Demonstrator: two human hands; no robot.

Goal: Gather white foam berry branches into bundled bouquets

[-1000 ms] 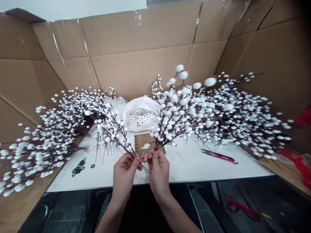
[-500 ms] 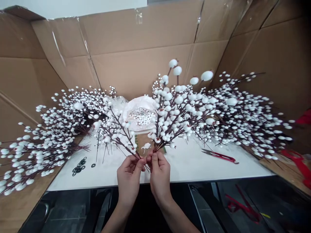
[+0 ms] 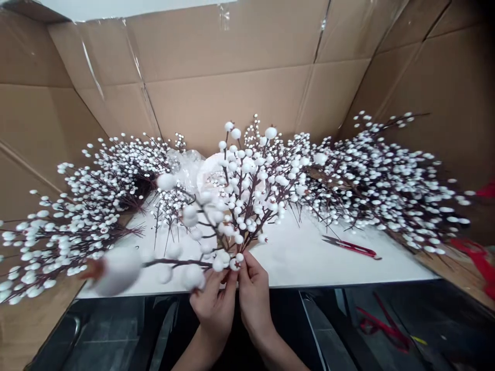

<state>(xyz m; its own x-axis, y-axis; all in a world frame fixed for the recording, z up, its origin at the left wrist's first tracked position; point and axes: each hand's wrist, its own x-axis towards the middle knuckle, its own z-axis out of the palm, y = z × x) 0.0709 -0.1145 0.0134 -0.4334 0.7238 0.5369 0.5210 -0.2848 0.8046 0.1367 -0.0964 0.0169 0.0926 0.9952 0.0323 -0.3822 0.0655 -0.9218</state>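
At 6 o'clock of the view, just over the near edge of the white table [image 3: 309,265], the left hand [image 3: 214,309] and the right hand [image 3: 253,296] are seen side by side, thumbs close together. The right hand is clenched on the stem base of a white-berry sprig [image 3: 249,190], which is held upright and fans out toward 12 o'clock. The left hand is pinched around the base of a second sprig [image 3: 174,263], which is tilted low toward 9 o'clock. Its berries are blurred, and the nearest is shown large at 8 o'clock. Whether the two stem bases touch cannot be told.

At 9 o'clock a heap of berry branches [image 3: 77,221] is spread, and at 3 o'clock a larger heap [image 3: 386,180]. At 4 o'clock, red-handled scissors [image 3: 350,247] are laid flat on the table, well apart from the hands. At 10 o'clock a clear plastic bag [image 3: 189,165] is partly hidden behind the sprigs. On three sides the table is enclosed by cardboard walls [image 3: 232,87].
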